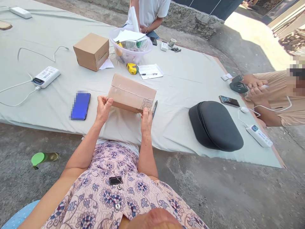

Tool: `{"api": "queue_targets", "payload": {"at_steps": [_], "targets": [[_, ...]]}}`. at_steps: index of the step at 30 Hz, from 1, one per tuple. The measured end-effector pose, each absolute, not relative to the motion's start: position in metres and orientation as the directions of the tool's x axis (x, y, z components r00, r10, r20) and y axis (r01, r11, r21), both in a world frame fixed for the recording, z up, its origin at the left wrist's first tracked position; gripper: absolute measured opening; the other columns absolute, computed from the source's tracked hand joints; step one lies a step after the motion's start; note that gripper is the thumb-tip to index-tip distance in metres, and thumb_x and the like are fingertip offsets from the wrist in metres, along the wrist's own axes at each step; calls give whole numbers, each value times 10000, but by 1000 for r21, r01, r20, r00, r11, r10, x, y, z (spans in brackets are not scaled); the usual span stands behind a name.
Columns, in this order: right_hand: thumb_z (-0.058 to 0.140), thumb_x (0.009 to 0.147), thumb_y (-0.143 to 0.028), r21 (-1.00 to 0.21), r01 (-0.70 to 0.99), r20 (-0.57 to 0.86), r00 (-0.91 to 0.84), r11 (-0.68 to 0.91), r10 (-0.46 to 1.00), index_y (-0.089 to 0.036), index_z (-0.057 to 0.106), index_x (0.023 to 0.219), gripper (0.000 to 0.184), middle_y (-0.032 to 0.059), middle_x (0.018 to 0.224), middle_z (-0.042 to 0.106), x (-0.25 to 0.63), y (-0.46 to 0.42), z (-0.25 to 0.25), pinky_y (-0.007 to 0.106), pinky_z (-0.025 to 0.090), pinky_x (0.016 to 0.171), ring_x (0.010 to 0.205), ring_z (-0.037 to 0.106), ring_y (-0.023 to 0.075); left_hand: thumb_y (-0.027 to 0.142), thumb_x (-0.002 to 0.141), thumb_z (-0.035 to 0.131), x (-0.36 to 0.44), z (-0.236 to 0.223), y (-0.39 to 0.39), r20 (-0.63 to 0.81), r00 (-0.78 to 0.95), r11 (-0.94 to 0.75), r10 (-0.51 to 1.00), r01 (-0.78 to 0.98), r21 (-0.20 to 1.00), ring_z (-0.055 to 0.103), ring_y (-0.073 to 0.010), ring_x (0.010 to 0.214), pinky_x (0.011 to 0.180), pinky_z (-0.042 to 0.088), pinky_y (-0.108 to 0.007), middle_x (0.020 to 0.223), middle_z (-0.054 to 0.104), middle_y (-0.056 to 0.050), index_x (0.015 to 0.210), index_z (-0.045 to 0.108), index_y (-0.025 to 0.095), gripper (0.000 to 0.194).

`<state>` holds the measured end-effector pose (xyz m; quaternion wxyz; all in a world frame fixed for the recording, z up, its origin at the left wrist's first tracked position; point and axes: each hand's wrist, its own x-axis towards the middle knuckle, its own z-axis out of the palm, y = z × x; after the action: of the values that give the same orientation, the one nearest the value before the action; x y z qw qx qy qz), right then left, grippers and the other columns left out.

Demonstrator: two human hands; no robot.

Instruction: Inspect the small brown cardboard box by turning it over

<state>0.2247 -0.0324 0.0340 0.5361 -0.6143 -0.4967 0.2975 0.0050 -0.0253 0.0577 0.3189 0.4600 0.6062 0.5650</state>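
Observation:
Between my two hands is a brown cardboard box point(131, 92) with a taped seam and dark scribbled lines at its near right corner. My left hand point(103, 109) grips the box's left end, thumb towards the near edge. At the near right corner, my right hand point(146, 121) holds the box with its thumb on the scribbled part. A dark pen point(154, 109) lies just right of that hand. To the left of my left hand, a phone point(81, 106) with a blue screen rests on the cloth. The box's underside is hidden.
A second cardboard box point(91, 51), a plastic basin point(131, 55), a yellow tape measure point(132, 68) and a paper point(151, 71) stand beyond. Left is a white power bank point(46, 77); right, a black case point(215, 125). People sit at the far side and right end.

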Motion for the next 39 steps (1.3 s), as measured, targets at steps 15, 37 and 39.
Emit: {"api": "queue_targets", "payload": {"at_steps": [15,37,39], "targets": [[606,782,-610,-979,191,137,385,66,913,-200,501,1083,520,143,1144,678,205,-38,51,434,569,937,1072,651,251,477,878,650,19,57,-28,245,-383,-129,891,305,944,655,-251,1098,976,534,-416,1235,625,-110,1245,435,238,489],[693,807,-630,-985,126,163,427,120,890,-204,438,1308,705,176,1375,606,196,-39,39,501,532,1079,1230,644,263,537,703,894,47,38,-33,373,-401,-240,837,343,908,411,-329,1486,1202,435,-482,1596,323,-191,1494,223,270,1071],[657,833,-623,-982,83,191,414,173,890,-194,459,1271,644,175,1335,630,198,-38,38,476,549,1064,1194,664,248,548,745,859,42,38,-31,393,-378,-277,838,324,904,431,-313,1475,1193,446,-466,1587,346,-179,1485,242,273,1003]]}}
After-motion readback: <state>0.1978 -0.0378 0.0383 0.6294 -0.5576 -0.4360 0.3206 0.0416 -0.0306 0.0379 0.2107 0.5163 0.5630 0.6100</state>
